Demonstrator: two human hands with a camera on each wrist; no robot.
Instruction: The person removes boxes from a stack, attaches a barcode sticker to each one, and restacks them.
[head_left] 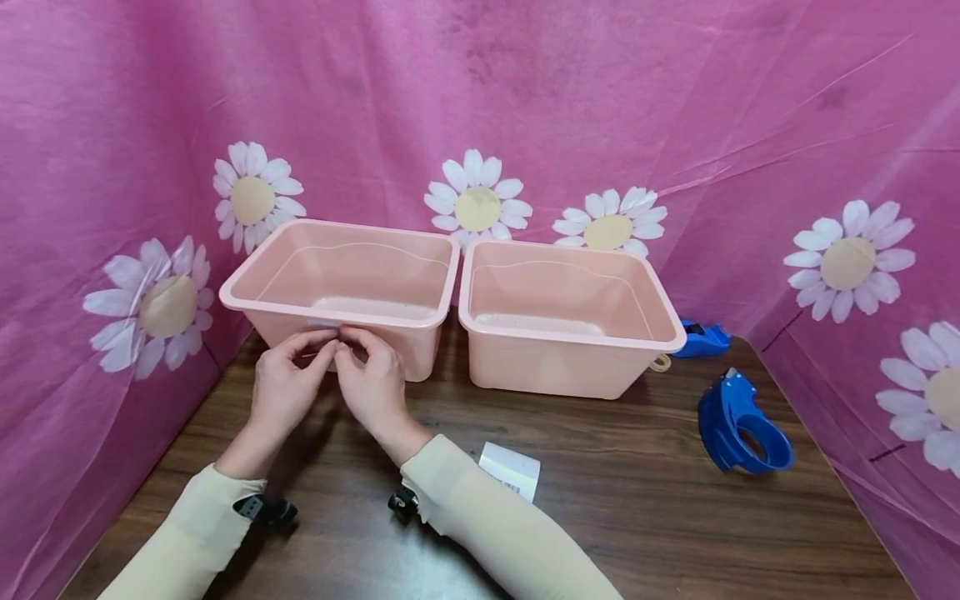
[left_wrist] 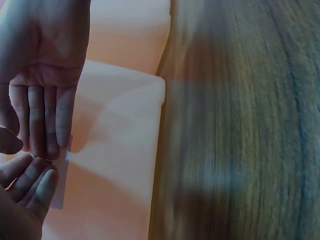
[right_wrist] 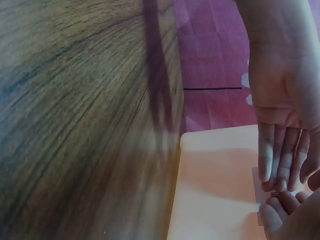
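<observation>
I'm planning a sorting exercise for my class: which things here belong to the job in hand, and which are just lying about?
Apparently in the job:
left hand
right hand
white label they touch
left pink bin behind it

Apparently lying about:
right pink bin
white barcoded item, possibly spare
blue tape dispenser
partly hidden blue object
tan ring

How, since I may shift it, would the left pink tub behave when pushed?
The left pink tub is probably light for its size: nothing shows inside. It looks stiff, judging by its broad rim. It would likely slide rather than tip, standing upright on a smooth-looking tabletop.
</observation>
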